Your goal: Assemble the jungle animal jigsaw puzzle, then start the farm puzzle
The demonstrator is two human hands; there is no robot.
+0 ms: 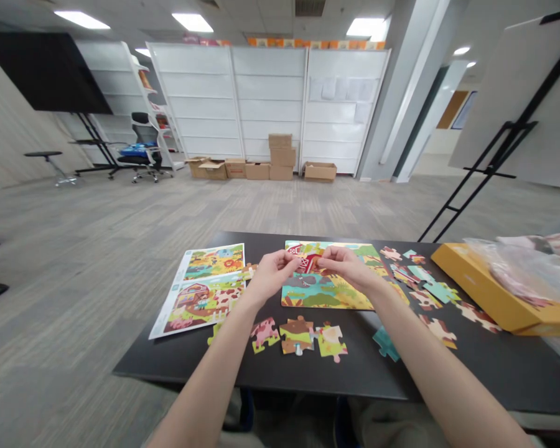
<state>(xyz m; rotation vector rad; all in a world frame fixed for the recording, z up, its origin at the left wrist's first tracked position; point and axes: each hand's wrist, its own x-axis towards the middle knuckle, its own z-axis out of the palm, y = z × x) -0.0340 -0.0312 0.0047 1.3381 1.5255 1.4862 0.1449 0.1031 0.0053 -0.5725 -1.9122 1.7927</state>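
Observation:
Both hands are raised over an illustrated puzzle board [340,292] on the dark table. My left hand [277,269] pinches the left side of a red puzzle piece [308,264] with a white barn-door pattern. At its right side, the fingers of my right hand [343,264] are closed on the same piece. Left of the board lies a printed picture sheet [175,308] with farm and animal scenes. Nearer to me lie a pink pig piece [265,334], a brown piece [297,335] and a white-bird piece [331,340]. A teal piece [386,344] is beside my right forearm.
Several loose pieces [441,290] are spread right of the board. Beyond them, a yellow box [485,292] holds clear plastic [532,267] at the table's right. A black stand [476,168] rises behind; cardboard boxes [282,157] line the far shelves.

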